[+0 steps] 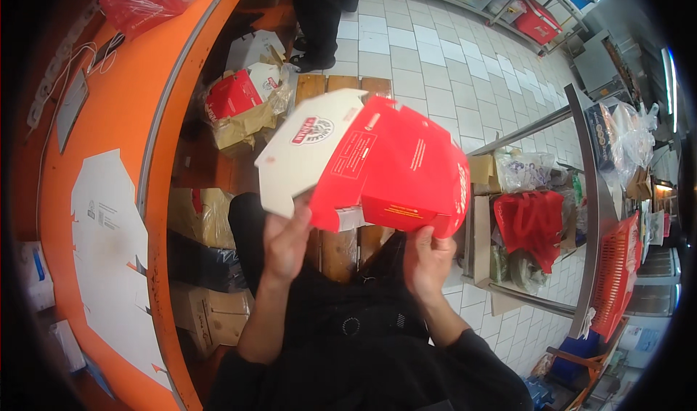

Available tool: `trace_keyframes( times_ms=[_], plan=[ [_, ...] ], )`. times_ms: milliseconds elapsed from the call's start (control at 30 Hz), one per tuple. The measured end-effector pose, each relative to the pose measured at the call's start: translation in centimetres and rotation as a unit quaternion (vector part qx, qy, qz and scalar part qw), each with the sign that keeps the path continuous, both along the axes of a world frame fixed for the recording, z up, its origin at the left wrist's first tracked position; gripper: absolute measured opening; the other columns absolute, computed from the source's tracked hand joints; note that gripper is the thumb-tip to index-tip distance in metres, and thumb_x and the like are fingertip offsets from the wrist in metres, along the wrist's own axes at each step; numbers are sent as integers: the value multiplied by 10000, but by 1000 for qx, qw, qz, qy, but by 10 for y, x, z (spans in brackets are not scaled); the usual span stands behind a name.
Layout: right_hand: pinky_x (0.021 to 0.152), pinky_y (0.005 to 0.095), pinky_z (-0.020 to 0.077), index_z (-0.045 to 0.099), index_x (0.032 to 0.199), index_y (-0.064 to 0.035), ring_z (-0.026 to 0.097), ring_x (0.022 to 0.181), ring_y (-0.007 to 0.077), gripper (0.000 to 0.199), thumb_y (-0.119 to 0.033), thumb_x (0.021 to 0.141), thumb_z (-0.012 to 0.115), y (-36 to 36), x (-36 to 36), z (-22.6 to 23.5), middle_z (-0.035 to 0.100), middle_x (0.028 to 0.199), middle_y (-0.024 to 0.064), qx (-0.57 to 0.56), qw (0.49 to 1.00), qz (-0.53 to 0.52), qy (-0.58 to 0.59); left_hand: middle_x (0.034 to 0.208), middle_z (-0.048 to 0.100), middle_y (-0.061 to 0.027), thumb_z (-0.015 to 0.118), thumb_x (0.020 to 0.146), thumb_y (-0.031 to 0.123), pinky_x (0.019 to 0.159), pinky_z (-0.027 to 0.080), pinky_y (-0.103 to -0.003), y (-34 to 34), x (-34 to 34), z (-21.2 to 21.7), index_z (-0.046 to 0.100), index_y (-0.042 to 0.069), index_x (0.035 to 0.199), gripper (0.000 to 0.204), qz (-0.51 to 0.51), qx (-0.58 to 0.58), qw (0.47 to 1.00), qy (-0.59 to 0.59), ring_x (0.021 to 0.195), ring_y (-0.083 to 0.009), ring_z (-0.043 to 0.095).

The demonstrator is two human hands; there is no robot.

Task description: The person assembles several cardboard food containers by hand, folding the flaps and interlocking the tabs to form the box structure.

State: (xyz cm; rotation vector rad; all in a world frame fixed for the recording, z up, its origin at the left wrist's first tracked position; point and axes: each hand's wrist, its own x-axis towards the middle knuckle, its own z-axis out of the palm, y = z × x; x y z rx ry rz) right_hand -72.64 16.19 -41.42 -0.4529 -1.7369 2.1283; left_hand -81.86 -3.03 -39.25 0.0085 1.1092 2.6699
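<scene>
A red and white cardboard takeaway box (414,157), partly folded, is held up over my lap. My left hand (285,245) pinches its lower left edge, where the white flap meets the red panel. At the lower right corner, the thumb and fingers of my right hand (428,261) close on the red side wall. The white panel spreads out to the upper left, while the red part bends into a raised wall along the bottom. A flat white box blank (112,244) lies on the orange counter to my left, apart from both hands.
The orange counter (170,33) curves along my left. Under the held box is a slatted wooden bench (334,247). Cartons with more red and white blanks (232,95) sit at the far left, near a standing person's legs (319,19). A metal-framed table (584,164) stands at right.
</scene>
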Motion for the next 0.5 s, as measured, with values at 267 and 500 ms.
trace_keyframes(
  times_ms=[267,500],
  plan=[
    [921,399,458,613,1135,5,620,948,207,261,-212,1014,533,-8,-6,-3,670,1053,102,-73,994,-4,78,935,661,-36,708,879,48,785,503,-267,-3,-6,-26,636,34,1057,192,-57,-125,989,48,836,-126,617],
    [870,317,481,643,1094,-2,617,957,148,185,-144,999,571,-30,-15,-16,679,1044,65,-168,984,13,67,997,696,-57,715,870,18,688,497,-220,34,26,-38,638,29,1004,154,39,-205,977,-52,802,-92,636]
  ],
)
